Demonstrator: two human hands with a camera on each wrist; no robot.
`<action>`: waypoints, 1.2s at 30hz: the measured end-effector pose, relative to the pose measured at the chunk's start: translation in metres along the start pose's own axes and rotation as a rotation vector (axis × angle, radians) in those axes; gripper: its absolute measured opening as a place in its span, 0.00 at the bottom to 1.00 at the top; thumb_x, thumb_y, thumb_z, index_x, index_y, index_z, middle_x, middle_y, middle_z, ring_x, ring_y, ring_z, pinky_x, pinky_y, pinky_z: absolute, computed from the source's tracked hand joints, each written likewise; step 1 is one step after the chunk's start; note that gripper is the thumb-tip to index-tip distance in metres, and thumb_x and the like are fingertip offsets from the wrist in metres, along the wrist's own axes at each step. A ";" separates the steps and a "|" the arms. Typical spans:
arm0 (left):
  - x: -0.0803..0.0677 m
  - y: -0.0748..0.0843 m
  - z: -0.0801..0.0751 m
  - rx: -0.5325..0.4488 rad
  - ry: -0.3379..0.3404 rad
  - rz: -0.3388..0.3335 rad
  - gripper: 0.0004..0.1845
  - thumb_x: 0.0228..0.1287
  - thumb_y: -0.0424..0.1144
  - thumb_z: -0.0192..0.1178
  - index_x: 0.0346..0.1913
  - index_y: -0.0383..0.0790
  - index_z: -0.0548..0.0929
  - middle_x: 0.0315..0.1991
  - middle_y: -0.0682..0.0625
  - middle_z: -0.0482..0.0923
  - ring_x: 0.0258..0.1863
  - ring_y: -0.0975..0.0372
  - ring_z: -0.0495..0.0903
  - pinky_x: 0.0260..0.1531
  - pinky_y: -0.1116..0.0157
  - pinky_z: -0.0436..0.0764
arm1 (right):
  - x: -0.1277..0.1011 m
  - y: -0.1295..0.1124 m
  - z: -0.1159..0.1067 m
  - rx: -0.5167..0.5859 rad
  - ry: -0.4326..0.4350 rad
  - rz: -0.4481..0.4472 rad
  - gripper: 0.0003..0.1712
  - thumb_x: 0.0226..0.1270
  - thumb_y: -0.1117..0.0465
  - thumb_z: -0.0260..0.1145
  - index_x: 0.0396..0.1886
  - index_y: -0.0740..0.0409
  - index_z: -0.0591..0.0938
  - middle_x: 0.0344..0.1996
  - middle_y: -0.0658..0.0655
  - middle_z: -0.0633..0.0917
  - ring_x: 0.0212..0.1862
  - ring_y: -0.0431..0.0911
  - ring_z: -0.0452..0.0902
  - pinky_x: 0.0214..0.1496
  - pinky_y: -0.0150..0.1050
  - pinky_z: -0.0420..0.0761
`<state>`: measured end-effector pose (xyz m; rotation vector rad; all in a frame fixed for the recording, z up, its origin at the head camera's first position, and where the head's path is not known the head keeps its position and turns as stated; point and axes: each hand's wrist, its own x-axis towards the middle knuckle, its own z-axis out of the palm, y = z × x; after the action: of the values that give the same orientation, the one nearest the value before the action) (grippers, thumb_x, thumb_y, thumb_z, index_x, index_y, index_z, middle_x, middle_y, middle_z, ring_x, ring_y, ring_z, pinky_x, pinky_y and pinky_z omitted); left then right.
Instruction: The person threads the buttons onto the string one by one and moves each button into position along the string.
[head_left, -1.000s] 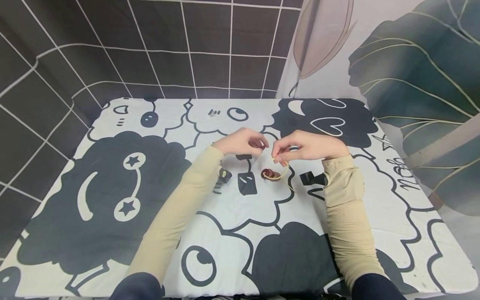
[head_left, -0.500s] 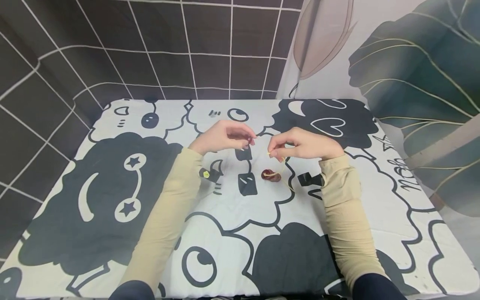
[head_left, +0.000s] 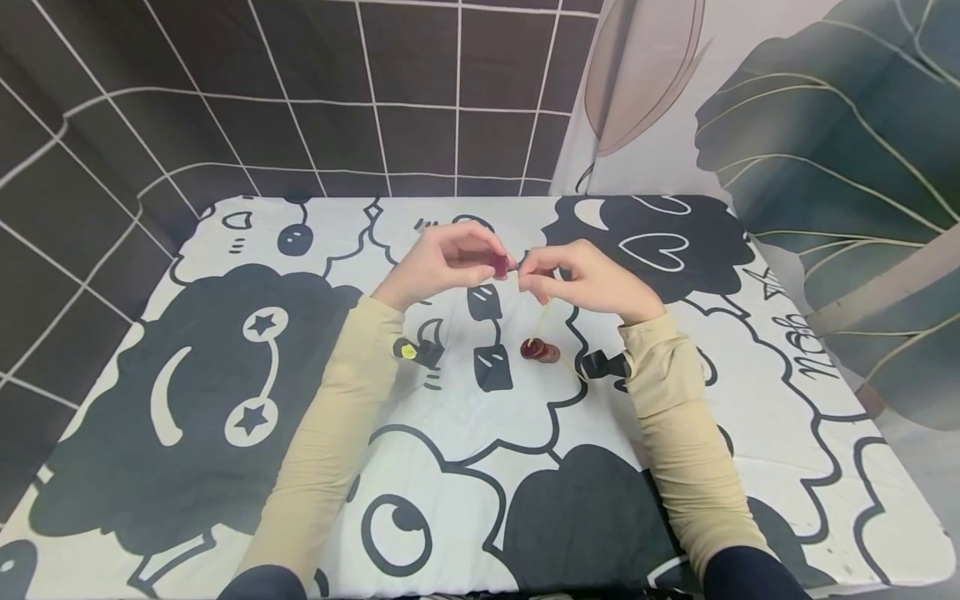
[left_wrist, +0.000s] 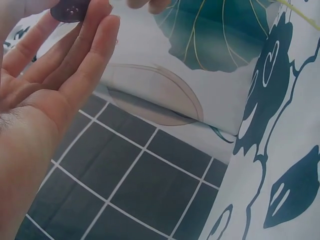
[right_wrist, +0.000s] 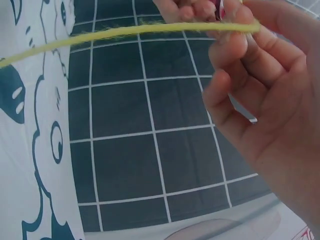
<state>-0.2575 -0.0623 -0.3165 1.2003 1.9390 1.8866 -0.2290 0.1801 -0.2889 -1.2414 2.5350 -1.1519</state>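
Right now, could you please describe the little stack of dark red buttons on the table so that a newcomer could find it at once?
Start at the table with its black-and-white cartoon cloth and look to its middle, just below the two raised hands. The stack of dark red buttons lies there with a yellow cord rising from it to the right hand. The small yellow-green piece lies to its left, and nothing else there is red.
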 end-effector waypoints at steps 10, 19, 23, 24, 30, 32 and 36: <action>0.003 -0.003 0.004 0.037 0.006 -0.043 0.14 0.56 0.20 0.60 0.46 0.24 0.74 0.43 0.33 0.83 0.40 0.61 0.86 0.49 0.59 0.83 | 0.003 0.002 0.003 -0.043 0.072 0.021 0.07 0.66 0.66 0.59 0.32 0.56 0.82 0.17 0.49 0.76 0.24 0.37 0.71 0.28 0.31 0.69; 0.003 -0.004 0.005 0.056 -0.009 -0.038 0.14 0.57 0.20 0.59 0.46 0.24 0.73 0.43 0.31 0.83 0.40 0.61 0.86 0.48 0.60 0.83 | 0.005 0.004 0.004 -0.094 0.071 0.041 0.06 0.67 0.63 0.61 0.30 0.52 0.82 0.17 0.46 0.76 0.23 0.39 0.71 0.23 0.32 0.66; 0.004 -0.004 0.006 0.071 -0.006 -0.051 0.15 0.56 0.21 0.60 0.46 0.26 0.72 0.43 0.30 0.82 0.40 0.60 0.86 0.48 0.60 0.84 | 0.006 0.004 0.005 -0.112 0.066 0.042 0.06 0.67 0.63 0.61 0.30 0.52 0.82 0.16 0.46 0.76 0.23 0.39 0.71 0.23 0.34 0.66; 0.004 -0.004 0.007 0.074 -0.004 -0.057 0.15 0.56 0.21 0.60 0.46 0.26 0.72 0.44 0.30 0.83 0.40 0.60 0.86 0.48 0.60 0.84 | 0.006 0.003 0.005 -0.116 0.063 0.042 0.06 0.67 0.63 0.61 0.30 0.52 0.82 0.16 0.46 0.76 0.23 0.40 0.71 0.23 0.34 0.66; 0.005 -0.005 0.010 0.079 -0.008 -0.061 0.14 0.55 0.21 0.62 0.43 0.28 0.71 0.42 0.31 0.83 0.40 0.61 0.86 0.48 0.61 0.84 | 0.005 0.001 0.006 -0.131 0.034 0.050 0.06 0.69 0.62 0.61 0.31 0.55 0.81 0.17 0.47 0.76 0.23 0.40 0.70 0.24 0.32 0.65; 0.005 -0.005 0.011 0.071 -0.014 -0.053 0.13 0.55 0.21 0.63 0.41 0.28 0.72 0.41 0.33 0.84 0.40 0.61 0.85 0.49 0.60 0.83 | 0.005 0.000 0.006 -0.130 0.028 0.052 0.07 0.69 0.61 0.60 0.31 0.55 0.81 0.17 0.47 0.76 0.23 0.40 0.70 0.25 0.32 0.65; 0.006 -0.006 0.013 0.086 -0.017 -0.046 0.10 0.55 0.23 0.65 0.39 0.29 0.76 0.40 0.41 0.84 0.42 0.61 0.85 0.52 0.59 0.82 | 0.005 0.001 0.005 -0.116 0.013 0.052 0.07 0.70 0.61 0.59 0.32 0.52 0.81 0.19 0.47 0.76 0.25 0.40 0.71 0.27 0.33 0.68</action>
<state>-0.2555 -0.0482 -0.3215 1.1800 2.0400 1.7815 -0.2308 0.1741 -0.2921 -1.1878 2.6608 -1.0197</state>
